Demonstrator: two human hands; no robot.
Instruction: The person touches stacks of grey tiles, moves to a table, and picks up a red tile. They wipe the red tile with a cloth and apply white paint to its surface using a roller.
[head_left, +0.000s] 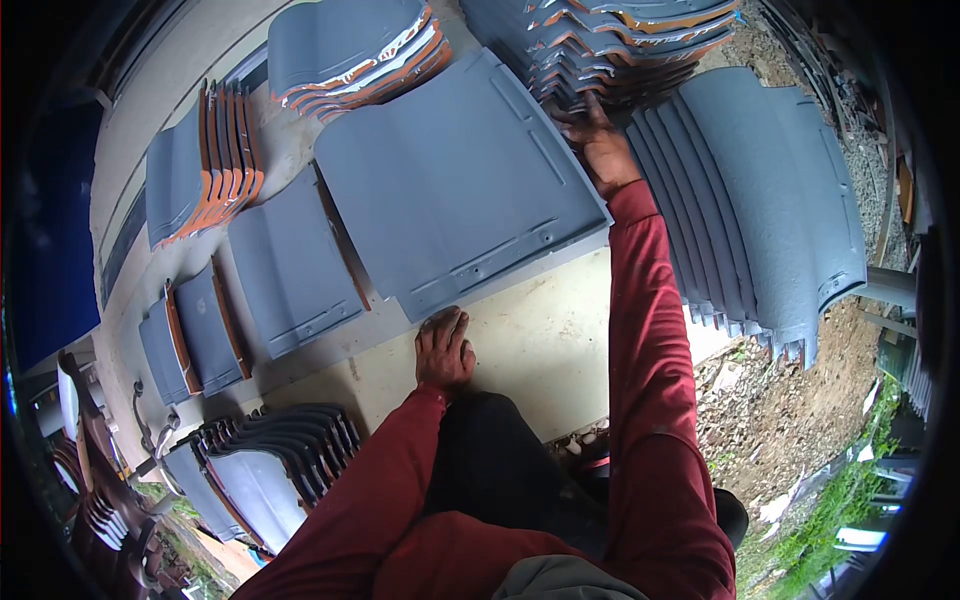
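Observation:
A large grey roof tile [440,170] lies flat on the pale tabletop in front of me. My left hand [446,350] rests on the table just below the tile's near edge, fingers stretched out, holding nothing. Beyond the tile's right edge, my right hand [606,150] reaches forward with its fingers apart, close to a stack of grey tiles [640,50] with orange edges. Whether its fingertips touch that stack I cannot make out. Beside my right forearm stands a row of grey tiles [770,190], leaning one against another.
To the left lie a smaller grey tile [295,260], another pair of tiles [215,315] and an upright group with orange edges [185,175]. More tiles are stacked at the back [340,45]. Dark-edged tiles [265,480] stand at lower left. Gravelly ground [770,400] is at right.

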